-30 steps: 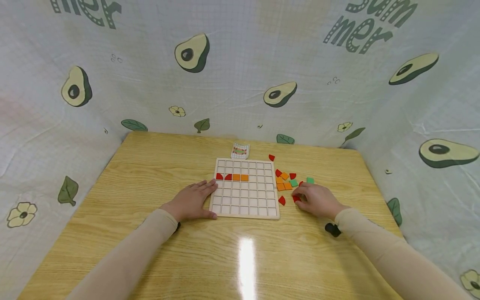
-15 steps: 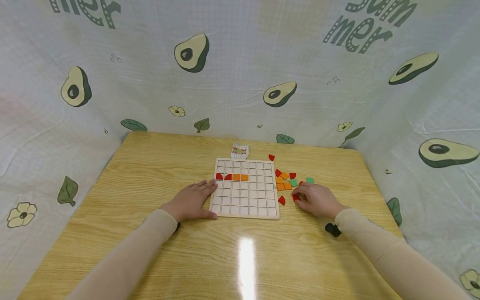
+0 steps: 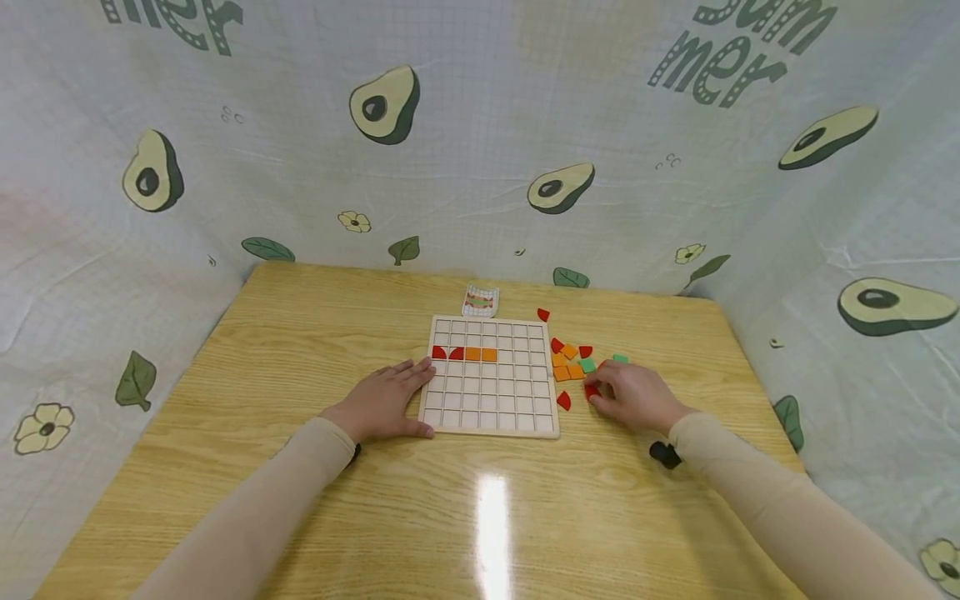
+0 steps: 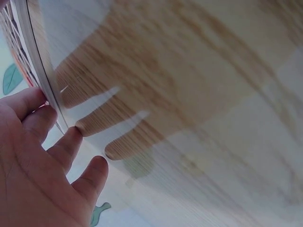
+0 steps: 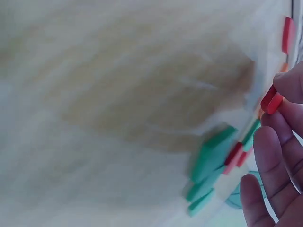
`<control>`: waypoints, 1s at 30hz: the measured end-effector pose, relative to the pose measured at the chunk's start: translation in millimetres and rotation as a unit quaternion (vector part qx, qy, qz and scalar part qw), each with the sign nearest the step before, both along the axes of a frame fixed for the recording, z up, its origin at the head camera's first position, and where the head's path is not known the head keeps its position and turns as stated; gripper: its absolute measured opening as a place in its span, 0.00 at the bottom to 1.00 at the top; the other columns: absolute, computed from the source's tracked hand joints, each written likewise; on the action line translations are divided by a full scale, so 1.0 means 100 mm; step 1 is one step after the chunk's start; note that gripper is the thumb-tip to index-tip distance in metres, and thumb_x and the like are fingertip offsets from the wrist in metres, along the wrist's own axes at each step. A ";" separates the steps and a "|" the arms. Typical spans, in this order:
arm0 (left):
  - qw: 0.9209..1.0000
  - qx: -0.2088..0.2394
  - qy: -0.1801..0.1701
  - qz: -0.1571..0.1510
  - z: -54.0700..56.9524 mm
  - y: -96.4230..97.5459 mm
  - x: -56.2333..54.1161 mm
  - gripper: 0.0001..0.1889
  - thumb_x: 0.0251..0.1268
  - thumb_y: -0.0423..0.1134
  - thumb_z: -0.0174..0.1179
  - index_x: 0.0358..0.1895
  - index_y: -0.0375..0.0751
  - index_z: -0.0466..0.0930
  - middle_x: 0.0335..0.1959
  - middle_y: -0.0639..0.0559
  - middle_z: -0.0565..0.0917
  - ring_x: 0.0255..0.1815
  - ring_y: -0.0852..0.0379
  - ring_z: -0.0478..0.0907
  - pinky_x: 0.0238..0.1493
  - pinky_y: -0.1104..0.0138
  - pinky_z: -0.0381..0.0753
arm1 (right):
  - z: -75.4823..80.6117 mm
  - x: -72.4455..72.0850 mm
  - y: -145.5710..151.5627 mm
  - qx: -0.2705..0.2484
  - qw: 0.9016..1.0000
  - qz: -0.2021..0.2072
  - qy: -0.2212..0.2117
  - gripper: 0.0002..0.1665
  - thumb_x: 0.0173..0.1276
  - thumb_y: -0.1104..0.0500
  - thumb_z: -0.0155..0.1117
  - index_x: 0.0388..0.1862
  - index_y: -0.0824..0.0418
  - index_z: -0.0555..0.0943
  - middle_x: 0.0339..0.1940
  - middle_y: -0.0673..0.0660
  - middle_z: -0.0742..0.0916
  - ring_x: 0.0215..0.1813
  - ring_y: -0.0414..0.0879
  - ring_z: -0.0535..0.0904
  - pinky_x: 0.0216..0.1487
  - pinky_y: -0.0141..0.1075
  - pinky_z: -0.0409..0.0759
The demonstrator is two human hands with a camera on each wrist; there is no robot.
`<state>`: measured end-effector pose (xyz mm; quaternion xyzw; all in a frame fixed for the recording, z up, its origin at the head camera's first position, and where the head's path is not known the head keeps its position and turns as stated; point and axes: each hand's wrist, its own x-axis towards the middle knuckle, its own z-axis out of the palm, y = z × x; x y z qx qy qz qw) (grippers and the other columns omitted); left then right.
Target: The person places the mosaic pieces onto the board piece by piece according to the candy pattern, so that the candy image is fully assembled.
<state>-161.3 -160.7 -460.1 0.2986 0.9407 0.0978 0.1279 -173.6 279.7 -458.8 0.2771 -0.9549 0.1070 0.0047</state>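
Note:
A pale wooden grid board [image 3: 491, 421] lies mid-table. One of its rows holds two red quarter-circle tiles [image 3: 456, 354] and two orange square tiles [image 3: 481, 355] at the left. My left hand [image 3: 384, 402] rests at the board's left edge, fingers spread, with the fingertips touching the rim in the left wrist view. To the right of the board, my right hand [image 3: 633, 396] pinches a red tile [image 5: 271, 100] between thumb and finger; in the head view the hand partly covers it.
Loose orange squares [image 3: 562, 373], green squares [image 3: 587, 365] and red quarter-circles [image 3: 564, 402] lie right of the board. One red piece [image 3: 543, 315] sits apart near its upper right corner. A printed pattern card [image 3: 480, 301] stands behind the board. A patterned cloth [image 3: 465, 133] hangs behind the table.
My right hand has shifted very slightly away from me, with the red tile at its fingertips. My left hand and the tiles on the board stay put.

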 end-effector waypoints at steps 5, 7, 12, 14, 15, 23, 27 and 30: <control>1.000 -0.006 0.000 -0.001 -0.01 -0.02 -0.01 0.55 0.55 0.73 0.61 0.79 0.42 0.55 0.80 0.47 0.53 0.78 0.41 0.51 0.72 0.45 0.56 | 0.07 -0.20 -0.22 -0.007 1.000 0.003 -0.004 0.13 0.62 0.53 0.73 0.44 0.54 0.87 0.38 0.47 0.85 0.31 0.39 0.74 0.35 0.38 0.78; 1.000 -0.008 0.000 -0.001 -0.01 -0.03 -0.01 0.55 0.55 0.74 0.60 0.79 0.42 0.55 0.80 0.48 0.52 0.78 0.42 0.51 0.72 0.45 0.56 | 0.09 -0.31 -0.37 -0.012 1.000 0.006 -0.015 0.13 0.62 0.53 0.73 0.44 0.54 0.87 0.37 0.47 0.84 0.31 0.40 0.75 0.34 0.39 0.78; 1.000 -0.007 -0.004 0.001 -0.02 -0.03 -0.02 0.56 0.55 0.74 0.60 0.80 0.44 0.54 0.81 0.49 0.51 0.78 0.43 0.50 0.73 0.46 0.55 | 0.11 -0.57 -0.79 -0.022 0.999 0.011 -0.041 0.12 0.64 0.52 0.72 0.45 0.53 0.87 0.35 0.46 0.84 0.31 0.41 0.75 0.33 0.37 0.77; 1.000 -0.004 -0.003 0.002 -0.02 -0.03 -0.02 0.56 0.55 0.74 0.60 0.80 0.44 0.54 0.81 0.50 0.51 0.78 0.43 0.50 0.73 0.46 0.55 | 0.10 -0.65 -0.95 -0.023 0.999 0.010 -0.046 0.12 0.64 0.52 0.71 0.45 0.52 0.87 0.37 0.45 0.84 0.32 0.40 0.76 0.34 0.37 0.78; 1.000 -0.002 -0.002 0.002 -0.02 -0.03 -0.02 0.55 0.55 0.74 0.60 0.80 0.43 0.54 0.81 0.50 0.51 0.78 0.42 0.51 0.73 0.46 0.56 | 0.09 -0.69 -1.01 -0.021 0.999 0.010 -0.047 0.12 0.65 0.51 0.71 0.45 0.52 0.87 0.37 0.45 0.84 0.33 0.40 0.77 0.34 0.37 0.78; 1.000 0.015 0.000 0.000 0.00 -0.02 0.00 0.54 0.55 0.71 0.63 0.79 0.41 0.56 0.80 0.49 0.52 0.78 0.41 0.52 0.73 0.46 0.55 | -0.02 -0.79 -1.31 0.010 0.999 0.012 -0.033 0.09 0.64 0.51 0.70 0.42 0.49 0.87 0.36 0.45 0.84 0.33 0.39 0.77 0.32 0.37 0.79; 1.000 0.012 0.002 0.000 0.00 -0.01 0.00 0.55 0.55 0.72 0.63 0.79 0.42 0.56 0.80 0.49 0.52 0.78 0.41 0.52 0.73 0.46 0.55 | -0.04 -0.77 -1.34 0.021 0.999 0.011 -0.024 0.11 0.65 0.50 0.70 0.44 0.50 0.87 0.37 0.45 0.85 0.32 0.40 0.77 0.33 0.37 0.78; 1.000 0.007 0.001 0.001 0.00 -0.01 0.00 0.55 0.55 0.72 0.62 0.79 0.42 0.56 0.80 0.49 0.52 0.78 0.41 0.52 0.73 0.46 0.56 | -0.03 -0.74 -1.36 0.016 1.000 0.010 -0.025 0.12 0.65 0.50 0.70 0.45 0.51 0.87 0.39 0.46 0.86 0.34 0.40 0.77 0.35 0.38 0.79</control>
